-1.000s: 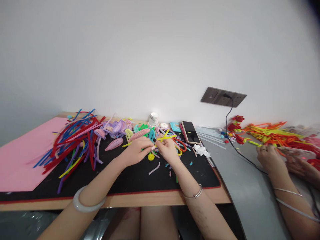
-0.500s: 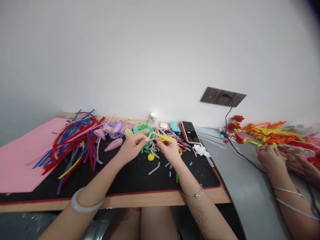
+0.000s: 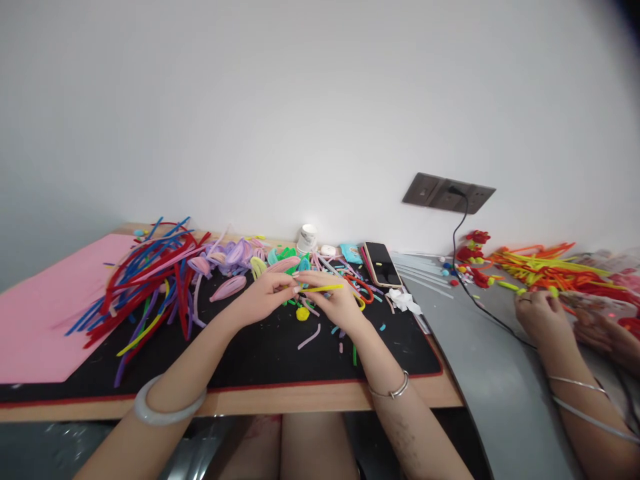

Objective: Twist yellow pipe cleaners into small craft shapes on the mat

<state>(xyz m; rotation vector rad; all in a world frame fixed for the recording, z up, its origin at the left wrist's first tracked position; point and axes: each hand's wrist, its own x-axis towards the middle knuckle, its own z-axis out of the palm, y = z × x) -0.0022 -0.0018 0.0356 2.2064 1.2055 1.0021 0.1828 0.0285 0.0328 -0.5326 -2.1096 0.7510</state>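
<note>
My left hand (image 3: 265, 298) and my right hand (image 3: 336, 300) meet at the fingertips above the black mat (image 3: 280, 360). Between them is a yellow pipe cleaner (image 3: 327, 288), its free end lying across my right fingers. The thumb and fingers of my left hand pinch its left end, beside a pink looped petal shape (image 3: 284, 265). My right fingers are closed around the same end. A yellow pompom-like piece (image 3: 303, 314) lies on the mat just below my hands.
Red and blue pipe cleaners (image 3: 145, 280) lie left, by pink sheets (image 3: 55, 313). Behind are purple loops (image 3: 233, 257), a paper cup (image 3: 307, 238) and a phone (image 3: 381, 265). At right, another person's hands (image 3: 545, 320) work near a black cable (image 3: 480, 305).
The yellow pipe cleaner was bent in an arch between my hands; now a straighter length points right. My right fingers have moved left, over the left fingertips.
</note>
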